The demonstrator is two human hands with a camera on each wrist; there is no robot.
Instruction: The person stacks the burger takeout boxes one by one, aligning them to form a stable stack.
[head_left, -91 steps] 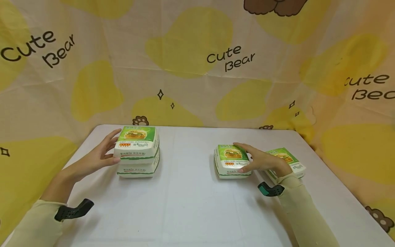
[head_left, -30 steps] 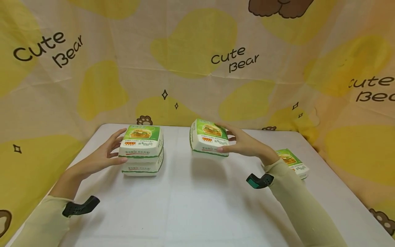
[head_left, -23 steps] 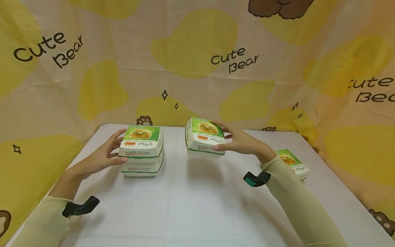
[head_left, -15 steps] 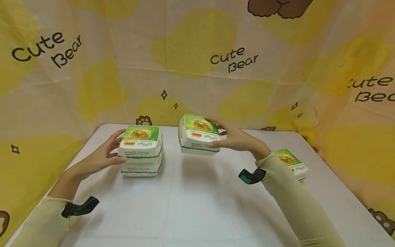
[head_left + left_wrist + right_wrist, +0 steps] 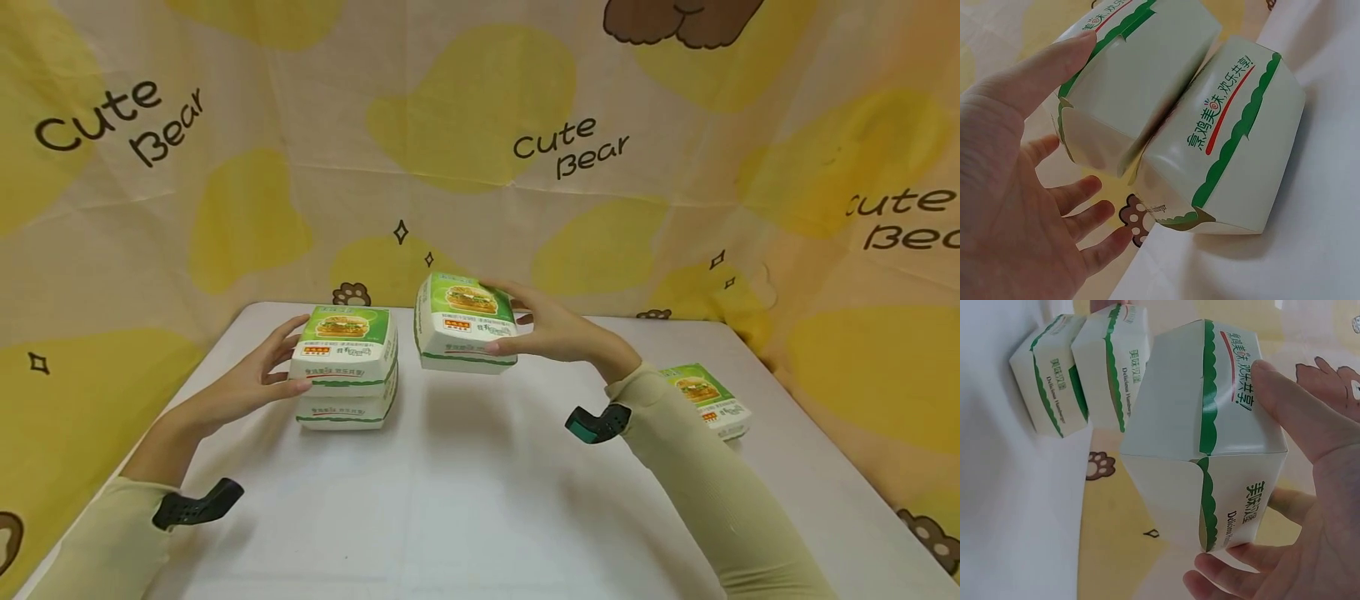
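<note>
Two white-and-green burger boxes are stacked on the left of the table. My left hand (image 5: 240,379) holds the upper box (image 5: 345,354), thumb on its front and fingers at its left side. In the left wrist view, the lower box (image 5: 1229,144) stands apart from the fingers. My right hand (image 5: 551,329) grips another burger box (image 5: 467,321) by its right side, thumb in front and fingers behind. It hangs above the table, slightly tilted, right of the stack. The right wrist view shows this held box (image 5: 1172,394) close up, with the stack beyond it.
A further burger box (image 5: 705,398) lies on the white table (image 5: 420,500) at the right, partly behind the right sleeve (image 5: 705,475). Behind the table hangs a yellow patterned cloth (image 5: 465,108) with printed lettering.
My right hand has picked a burger box up off the table and carried it leftward and up, nearer the stack. My left hand stays at the upper stacked box.
</note>
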